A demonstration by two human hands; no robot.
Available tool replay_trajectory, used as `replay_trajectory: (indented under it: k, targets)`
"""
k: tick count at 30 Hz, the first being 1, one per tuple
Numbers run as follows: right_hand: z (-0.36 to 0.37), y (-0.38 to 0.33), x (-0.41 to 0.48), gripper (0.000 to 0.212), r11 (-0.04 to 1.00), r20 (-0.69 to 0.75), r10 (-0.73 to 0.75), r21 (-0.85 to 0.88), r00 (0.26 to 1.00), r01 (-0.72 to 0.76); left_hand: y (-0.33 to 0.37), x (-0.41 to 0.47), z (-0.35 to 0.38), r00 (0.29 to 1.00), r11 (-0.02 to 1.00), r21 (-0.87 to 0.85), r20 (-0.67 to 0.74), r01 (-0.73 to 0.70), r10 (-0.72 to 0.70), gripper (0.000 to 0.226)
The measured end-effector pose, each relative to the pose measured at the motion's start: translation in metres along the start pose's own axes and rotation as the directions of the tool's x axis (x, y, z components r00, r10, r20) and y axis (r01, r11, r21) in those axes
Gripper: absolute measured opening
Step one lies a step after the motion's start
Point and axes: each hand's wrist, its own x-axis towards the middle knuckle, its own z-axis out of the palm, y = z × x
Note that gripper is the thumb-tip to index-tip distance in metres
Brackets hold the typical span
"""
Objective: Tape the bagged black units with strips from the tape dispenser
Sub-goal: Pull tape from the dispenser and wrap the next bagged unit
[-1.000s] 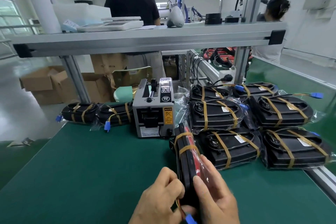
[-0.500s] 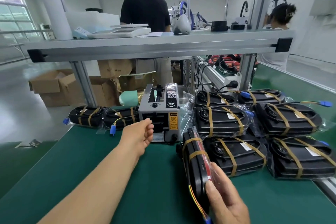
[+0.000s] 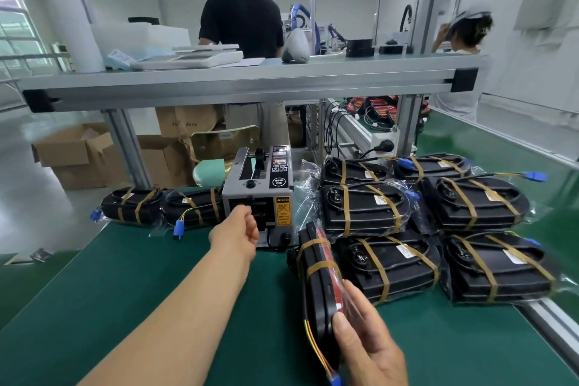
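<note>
The grey tape dispenser [image 3: 269, 178] stands at the middle back of the green mat. My left hand [image 3: 238, 235] reaches to its front outlet with the fingers curled at the slot. The fingertips and any strip are hidden behind the hand. My right hand [image 3: 366, 351] grips a bagged black unit [image 3: 316, 285] that stands on its edge. That unit has two brown tape bands near its far end and a yellow and red wire at its near end.
Several taped bagged units [image 3: 363, 207] lie stacked right of the dispenser, and two more [image 3: 131, 207] lie to its left. A metal rail [image 3: 548, 320] edges the mat [image 3: 125, 291] on the right. An aluminium shelf [image 3: 250, 81] spans overhead, with people working behind it.
My left hand let go of the unit, stretched forward and now sits at the dispenser's outlet. My right hand keeps holding the unit upright.
</note>
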Motion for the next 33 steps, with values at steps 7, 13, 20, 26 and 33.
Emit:
replay_trajectory:
  k: [7,13,20,26,33]
  targets:
    - [-0.004,-0.008,0.001,0.051,0.997,0.033,0.061,0.049,0.998,-0.063,0.004,-0.067,-0.039,0.904,0.97,0.205,0.428,-0.129,0.029,0.017]
    - [0.0,-0.011,-0.001,0.041,0.991,0.059,0.099,0.083,0.993,-0.104,-0.011,-0.114,-0.048,0.668,0.655,0.586,0.726,-0.477,-0.163,0.013]
    - [-0.003,-0.01,-0.001,0.042,0.995,0.079,0.09,0.031,0.993,-0.093,-0.013,-0.116,-0.035,0.658,0.447,0.637,0.742,-0.628,-0.133,0.014]
    - [-0.004,-0.011,-0.001,0.042,0.994,0.097,0.101,0.035,0.99,-0.105,-0.014,-0.113,-0.025,0.648,0.354,0.646,0.751,-0.676,-0.132,0.015]
    - [-0.004,-0.011,0.0,0.041,0.993,0.092,0.106,0.037,0.99,-0.11,-0.015,-0.11,-0.021,0.651,0.26,0.656,0.75,-0.709,-0.115,0.018]
